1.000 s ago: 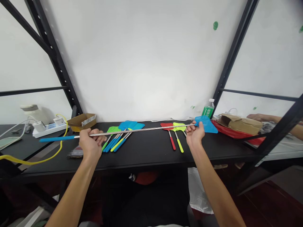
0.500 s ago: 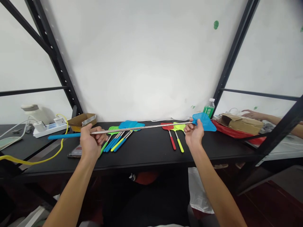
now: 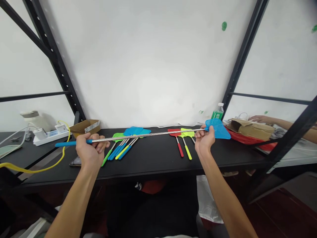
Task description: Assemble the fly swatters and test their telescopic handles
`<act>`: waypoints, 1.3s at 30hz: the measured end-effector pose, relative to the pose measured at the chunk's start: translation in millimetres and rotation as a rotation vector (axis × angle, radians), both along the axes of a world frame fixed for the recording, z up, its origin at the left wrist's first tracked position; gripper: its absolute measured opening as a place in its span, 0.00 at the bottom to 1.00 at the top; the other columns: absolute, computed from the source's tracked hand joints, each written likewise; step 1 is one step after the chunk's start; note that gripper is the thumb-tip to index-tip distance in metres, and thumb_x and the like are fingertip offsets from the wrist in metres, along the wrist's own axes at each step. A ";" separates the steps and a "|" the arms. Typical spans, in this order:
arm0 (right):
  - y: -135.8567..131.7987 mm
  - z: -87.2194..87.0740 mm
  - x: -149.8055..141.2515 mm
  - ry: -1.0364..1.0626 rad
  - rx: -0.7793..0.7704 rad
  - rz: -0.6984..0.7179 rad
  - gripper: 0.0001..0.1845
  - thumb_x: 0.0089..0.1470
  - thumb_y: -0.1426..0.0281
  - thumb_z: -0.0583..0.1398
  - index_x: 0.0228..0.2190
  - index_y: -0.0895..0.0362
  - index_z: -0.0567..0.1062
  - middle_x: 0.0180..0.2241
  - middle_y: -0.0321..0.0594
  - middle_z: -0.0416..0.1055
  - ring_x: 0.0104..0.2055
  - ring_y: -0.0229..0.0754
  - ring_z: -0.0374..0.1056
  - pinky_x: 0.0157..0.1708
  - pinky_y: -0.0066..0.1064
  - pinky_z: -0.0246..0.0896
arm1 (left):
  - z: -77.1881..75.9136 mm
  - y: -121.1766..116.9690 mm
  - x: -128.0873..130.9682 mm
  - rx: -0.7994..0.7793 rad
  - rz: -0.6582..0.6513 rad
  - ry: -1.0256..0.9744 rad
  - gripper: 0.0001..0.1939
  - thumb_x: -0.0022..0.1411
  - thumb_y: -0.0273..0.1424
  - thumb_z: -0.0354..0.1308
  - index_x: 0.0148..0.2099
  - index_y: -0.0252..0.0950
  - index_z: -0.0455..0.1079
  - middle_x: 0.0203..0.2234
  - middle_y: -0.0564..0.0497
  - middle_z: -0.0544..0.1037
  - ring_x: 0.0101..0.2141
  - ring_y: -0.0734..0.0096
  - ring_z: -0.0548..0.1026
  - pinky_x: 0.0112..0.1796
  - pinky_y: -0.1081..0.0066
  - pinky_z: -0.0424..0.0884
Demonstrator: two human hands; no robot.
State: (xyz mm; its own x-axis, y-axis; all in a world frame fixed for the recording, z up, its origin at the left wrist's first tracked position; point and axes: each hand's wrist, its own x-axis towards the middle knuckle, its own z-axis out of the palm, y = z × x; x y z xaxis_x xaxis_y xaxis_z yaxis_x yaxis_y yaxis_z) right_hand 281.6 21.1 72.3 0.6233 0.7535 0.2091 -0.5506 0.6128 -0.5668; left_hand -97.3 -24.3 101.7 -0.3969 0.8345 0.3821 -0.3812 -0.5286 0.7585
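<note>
A blue fly swatter [image 3: 148, 134] with a long metal rod is held level above the black table [image 3: 153, 155]. My left hand [image 3: 90, 148] is closed around it where the blue handle meets the rod. At the other end, my right hand [image 3: 205, 137] pinches the rod just below the blue mesh head. Behind the rod, on the left, lie several blue, green and yellow fly swatters [image 3: 123, 148] with short rods, their heads overlapping. A red fly swatter [image 3: 179, 143] and yellow-green fly swatters [image 3: 185, 143] lie nearer my right hand, one partly hidden by it.
At the left are a small cardboard box [image 3: 85, 127], a power strip [image 3: 52, 136], a yellow cable [image 3: 60, 158] and a phone-like object [image 3: 75, 162]. A green-labelled bottle [image 3: 218, 112] stands back right. Another person's hand [image 3: 260, 119] is by an open carton [image 3: 252, 129].
My left hand has slid left along the swatter to the handle's end by the rod. My right hand and the mesh head have shifted slightly right, stretching the rod's visible span.
</note>
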 end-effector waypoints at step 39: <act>-22.0 -4.4 -65.2 -0.103 0.024 0.189 0.22 0.59 0.50 0.54 0.27 0.55 0.69 0.14 0.26 0.51 0.15 0.31 0.49 0.17 0.25 0.46 | -25.0 -21.5 100.1 -0.063 -0.283 0.199 0.23 0.63 0.38 0.43 0.17 0.40 0.48 0.08 0.58 0.49 0.11 0.77 0.51 0.21 0.70 0.63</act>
